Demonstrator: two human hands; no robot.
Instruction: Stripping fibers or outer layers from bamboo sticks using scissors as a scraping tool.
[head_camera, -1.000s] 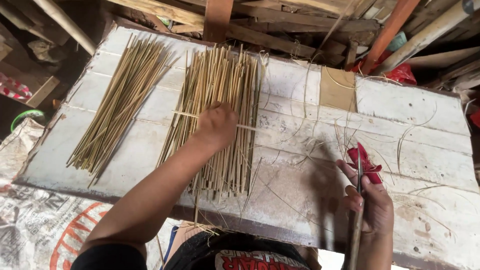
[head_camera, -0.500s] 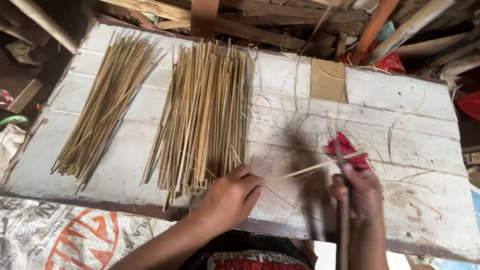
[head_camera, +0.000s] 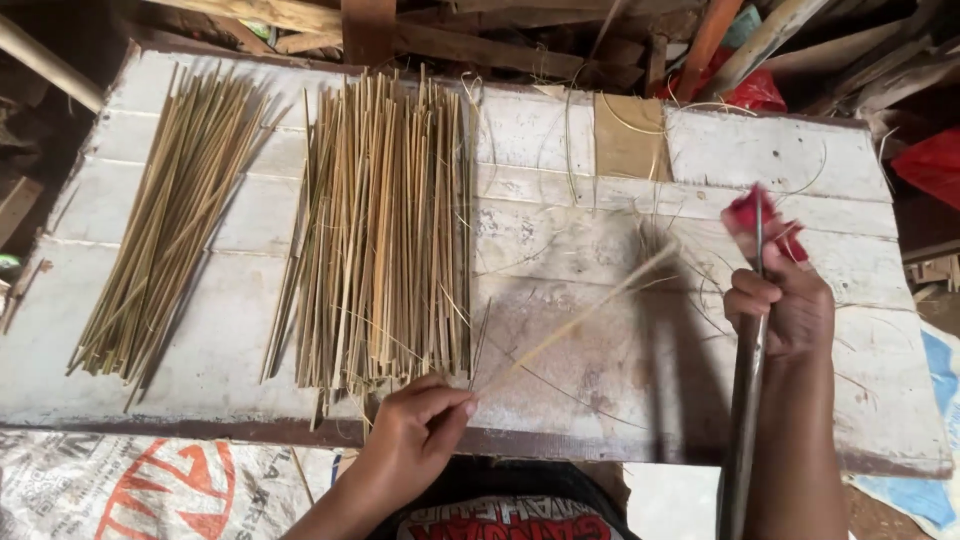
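Thin pale bamboo sliver (head_camera: 575, 322) pinched at near end by left hand (head_camera: 418, 432) fingers, angled toward long dark blade (head_camera: 748, 400) clamped upright in right hand (head_camera: 785, 305), presumably for shaving.

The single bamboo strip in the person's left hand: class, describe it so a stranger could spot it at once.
Start at the white wooden board. Right of the middle bundle of strips, one strip slants up from the left hand toward the right hand. Unlike the bundled strips, it lies alone.

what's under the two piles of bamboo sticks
Both the left pile and the middle pile lie flat on a worn white plank board. Bare planks show between them; the surface directly beneath each pile is covered by the sticks.
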